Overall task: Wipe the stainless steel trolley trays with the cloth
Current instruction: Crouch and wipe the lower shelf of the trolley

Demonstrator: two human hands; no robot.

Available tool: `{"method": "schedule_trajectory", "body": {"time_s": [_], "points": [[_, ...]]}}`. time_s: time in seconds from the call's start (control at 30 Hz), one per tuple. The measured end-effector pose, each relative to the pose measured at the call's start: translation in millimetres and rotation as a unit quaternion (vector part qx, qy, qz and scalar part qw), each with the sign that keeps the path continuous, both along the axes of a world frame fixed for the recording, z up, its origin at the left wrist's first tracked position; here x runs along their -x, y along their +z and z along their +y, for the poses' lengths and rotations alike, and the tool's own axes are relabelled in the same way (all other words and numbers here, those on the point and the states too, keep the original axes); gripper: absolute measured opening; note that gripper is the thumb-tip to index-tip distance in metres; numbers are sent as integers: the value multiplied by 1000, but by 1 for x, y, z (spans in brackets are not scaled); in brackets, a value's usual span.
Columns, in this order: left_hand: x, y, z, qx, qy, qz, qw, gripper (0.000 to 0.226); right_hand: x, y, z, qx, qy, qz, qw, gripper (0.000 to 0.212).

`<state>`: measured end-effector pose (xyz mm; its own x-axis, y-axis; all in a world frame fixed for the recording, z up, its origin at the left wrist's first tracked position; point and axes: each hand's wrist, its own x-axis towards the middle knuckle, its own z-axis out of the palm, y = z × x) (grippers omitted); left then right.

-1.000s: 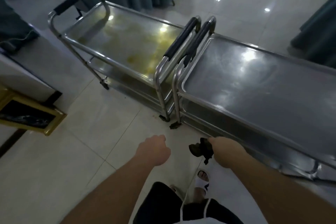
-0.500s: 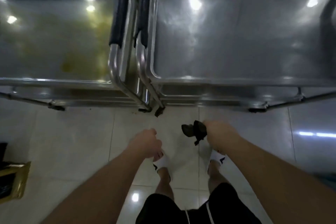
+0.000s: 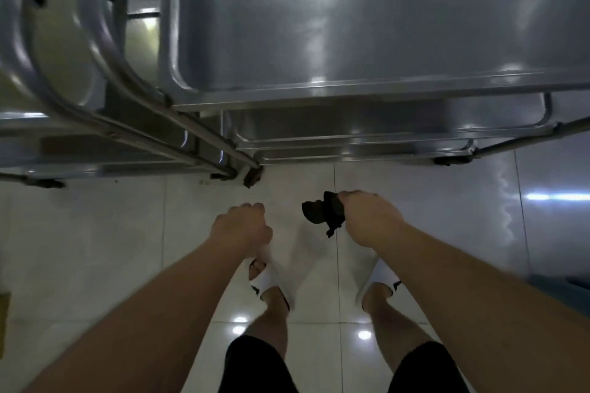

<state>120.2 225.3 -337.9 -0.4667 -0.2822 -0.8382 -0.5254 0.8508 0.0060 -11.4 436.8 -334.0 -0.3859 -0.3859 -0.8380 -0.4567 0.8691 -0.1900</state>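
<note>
Cloth (image 3: 322, 212) is kept bunched in the right hand (image 3: 370, 217), ready for the trolley tray (image 3: 383, 41) above it, while the left hand (image 3: 242, 226) is curled on nothing.

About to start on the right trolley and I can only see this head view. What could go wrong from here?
1. The dark cloth is bunched small in the right hand; a wad that size may wipe the top tray only in narrow strips and leave gaps.
2. The trolley's caster sits close ahead of the feet in open slippers; pushing on the tray could roll it.
</note>
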Motion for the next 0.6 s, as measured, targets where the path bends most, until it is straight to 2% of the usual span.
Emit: {"method": "schedule_trajectory", "body": {"time_s": [0.1, 0.23, 0.33, 0.5, 0.6], "points": [[20, -49, 13, 4, -32, -4, 999, 54, 14, -42, 5, -27, -4, 3, 1000, 42], [32, -113, 13, 19, -73, 40, 996, 51, 19, -99, 11, 1, 0, 97, 995, 35], [43, -164, 3, 24, -83, 73, 994, 50, 31, -152, 3, 17, 3, 125, 992, 34], [79, -254, -17, 42, -83, 126, 988, 52, 63, -241, -19, 84, 0, 180, 980, 34], [104, -300, -30, 34, -88, 171, 981, 40, 81, -276, -37, 127, -5, 233, 964, 38]]}}
